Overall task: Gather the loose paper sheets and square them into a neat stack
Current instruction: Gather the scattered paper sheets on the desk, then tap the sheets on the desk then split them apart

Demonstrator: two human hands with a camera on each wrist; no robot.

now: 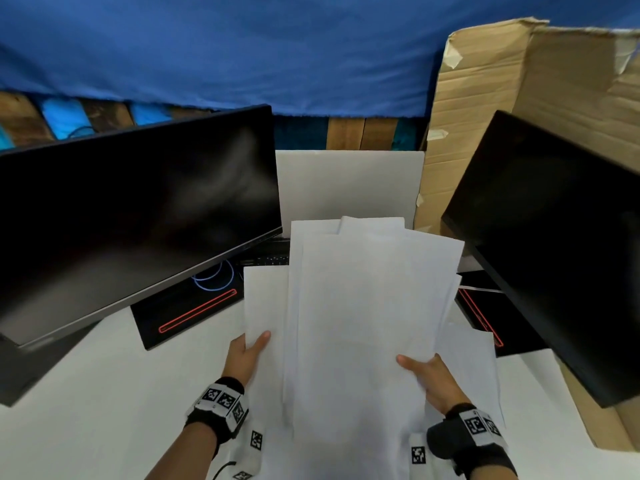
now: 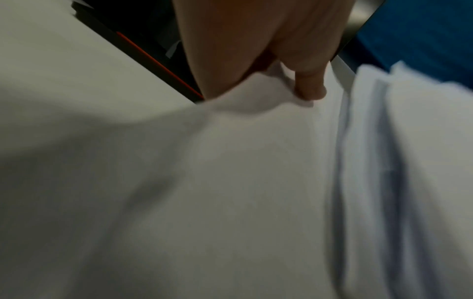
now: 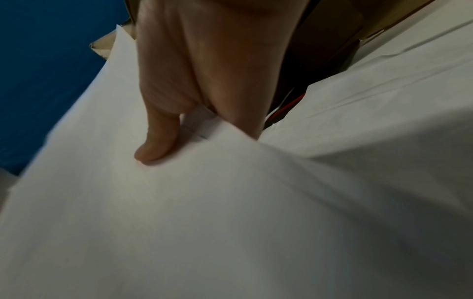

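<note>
A fanned bundle of several white paper sheets point(image 1: 360, 306) is held up over the white table point(image 1: 86, 393) in the head view, its edges uneven. My left hand point(image 1: 247, 351) pinches the bundle's left side, thumb on top and fingers hidden under the sheets. My right hand point(image 1: 429, 375) pinches the right side the same way. In the left wrist view the left hand's thumb point(image 2: 311, 89) presses on the paper sheets point(image 2: 230, 172). In the right wrist view the right hand's thumb point(image 3: 158, 141) lies on the top paper sheet point(image 3: 204, 212). One more sheet point(image 1: 474, 362) lies on the table under the right hand.
A dark monitor point(image 1: 131, 216) stands at the left and another dark monitor point(image 1: 561, 244) at the right, each on a black base with a red stripe point(image 1: 197, 311). Torn cardboard point(image 1: 502, 98) leans behind the right monitor. Blue cloth point(image 1: 242, 46) hangs at the back.
</note>
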